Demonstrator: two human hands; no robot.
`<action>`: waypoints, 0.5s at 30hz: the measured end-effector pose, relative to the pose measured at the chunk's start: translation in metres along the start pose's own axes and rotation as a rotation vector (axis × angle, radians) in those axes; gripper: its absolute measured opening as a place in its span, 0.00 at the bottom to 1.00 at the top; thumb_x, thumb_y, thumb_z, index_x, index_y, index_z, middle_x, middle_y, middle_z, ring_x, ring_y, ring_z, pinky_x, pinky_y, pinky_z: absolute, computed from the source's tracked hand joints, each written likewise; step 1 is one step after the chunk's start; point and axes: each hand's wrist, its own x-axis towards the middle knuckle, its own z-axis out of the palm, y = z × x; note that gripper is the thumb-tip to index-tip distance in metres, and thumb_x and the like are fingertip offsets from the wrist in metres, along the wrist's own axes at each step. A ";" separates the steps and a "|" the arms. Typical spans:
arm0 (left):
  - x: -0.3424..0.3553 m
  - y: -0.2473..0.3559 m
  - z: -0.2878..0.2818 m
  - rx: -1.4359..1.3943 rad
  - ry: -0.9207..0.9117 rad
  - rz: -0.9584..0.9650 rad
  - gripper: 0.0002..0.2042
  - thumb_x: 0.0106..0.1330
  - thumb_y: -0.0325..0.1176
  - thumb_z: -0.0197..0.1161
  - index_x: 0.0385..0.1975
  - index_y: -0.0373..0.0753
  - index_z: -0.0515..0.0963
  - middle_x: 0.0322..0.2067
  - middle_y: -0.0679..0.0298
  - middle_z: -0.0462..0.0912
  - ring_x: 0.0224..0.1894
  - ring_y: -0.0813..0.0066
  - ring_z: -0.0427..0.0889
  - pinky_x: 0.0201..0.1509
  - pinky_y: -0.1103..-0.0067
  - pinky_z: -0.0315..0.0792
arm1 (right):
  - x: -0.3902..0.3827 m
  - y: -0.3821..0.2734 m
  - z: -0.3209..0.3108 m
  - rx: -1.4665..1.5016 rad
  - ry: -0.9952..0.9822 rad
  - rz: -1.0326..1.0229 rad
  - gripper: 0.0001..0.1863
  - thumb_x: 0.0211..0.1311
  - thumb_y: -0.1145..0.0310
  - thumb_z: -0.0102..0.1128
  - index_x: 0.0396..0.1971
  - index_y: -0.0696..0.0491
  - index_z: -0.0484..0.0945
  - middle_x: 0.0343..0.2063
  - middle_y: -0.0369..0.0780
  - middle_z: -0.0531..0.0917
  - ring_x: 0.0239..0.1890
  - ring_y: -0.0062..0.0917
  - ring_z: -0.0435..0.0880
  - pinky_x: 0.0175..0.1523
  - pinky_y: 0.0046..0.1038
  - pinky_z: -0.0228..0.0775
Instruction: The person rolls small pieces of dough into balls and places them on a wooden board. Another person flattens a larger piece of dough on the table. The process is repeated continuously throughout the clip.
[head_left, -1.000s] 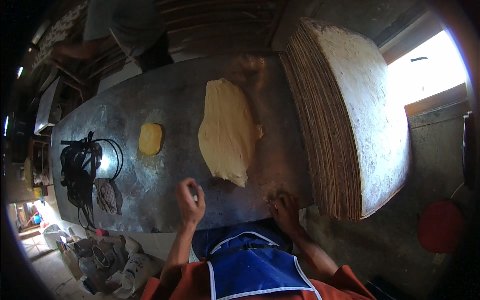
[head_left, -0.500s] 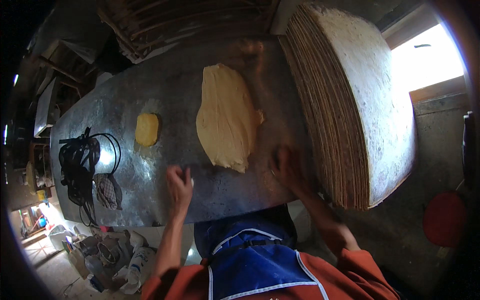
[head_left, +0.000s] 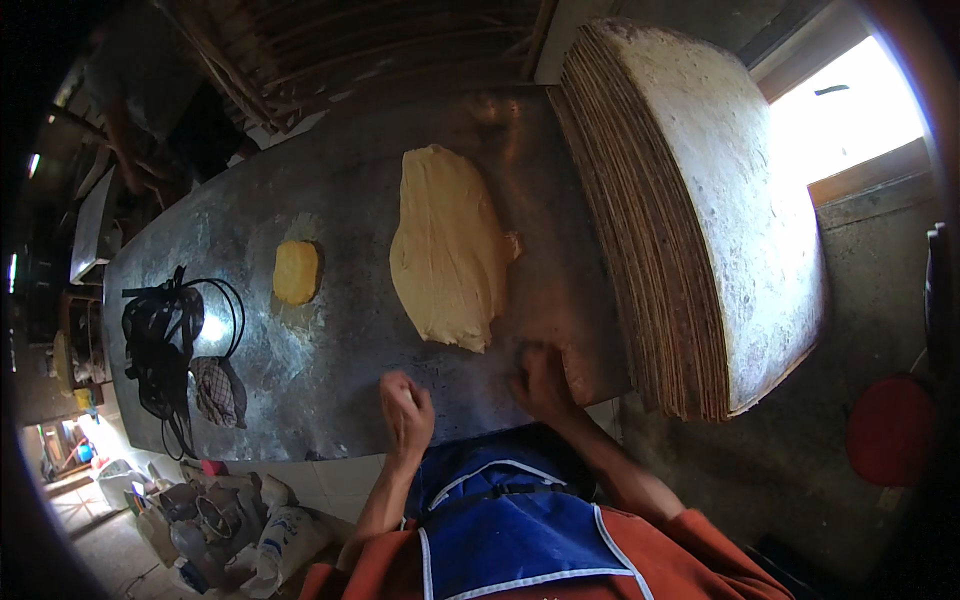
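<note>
A long, flattened mass of pale dough [head_left: 447, 255] lies on the dark, smooth tabletop [head_left: 350, 340]. My left hand [head_left: 405, 412] is closed, raised by the table's near edge, below and left of the dough. Its curled fingers hide anything they may hold. Just below the dough's near end, my right hand [head_left: 543, 382] is low over the tabletop with its thumb apart from the fingers; it is dim, and I see nothing in it. Left of the dough sits a small yellow block [head_left: 296, 272], with pale smears around it.
A thick stack of thin, brown-edged sheets [head_left: 660, 230] stands at the table's right end. Black straps [head_left: 160, 320] and a checked cloth [head_left: 215, 390] lie at the left. Containers and sacks [head_left: 215, 510] crowd the floor lower left. A person's arm [head_left: 122, 145] shows dimly at far left.
Both hands have drawn closer together and nearer to my body. My view has shifted slightly. The dough and yellow block lie as before. A person's arm has appeared at far left.
</note>
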 end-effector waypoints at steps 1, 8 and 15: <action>-0.014 -0.001 -0.005 -0.004 -0.034 0.116 0.08 0.70 0.22 0.59 0.40 0.34 0.65 0.35 0.52 0.69 0.38 0.52 0.73 0.45 0.60 0.67 | -0.019 0.009 -0.005 0.081 -0.092 -0.023 0.15 0.59 0.66 0.67 0.36 0.60 0.73 0.30 0.52 0.78 0.36 0.50 0.78 0.46 0.49 0.68; 0.020 -0.009 -0.034 0.129 -0.115 -0.067 0.10 0.70 0.22 0.60 0.46 0.30 0.67 0.41 0.49 0.75 0.44 0.49 0.77 0.53 0.63 0.70 | 0.028 0.004 -0.012 -0.128 0.150 0.044 0.15 0.59 0.69 0.68 0.39 0.60 0.72 0.32 0.53 0.76 0.37 0.51 0.77 0.46 0.49 0.67; 0.021 0.005 -0.076 0.068 -0.262 0.025 0.11 0.60 0.23 0.70 0.42 0.35 0.81 0.44 0.55 0.80 0.47 0.54 0.81 0.50 0.63 0.76 | -0.026 0.030 -0.056 -0.096 0.173 0.082 0.27 0.59 0.67 0.76 0.51 0.59 0.70 0.39 0.48 0.78 0.40 0.44 0.81 0.48 0.38 0.73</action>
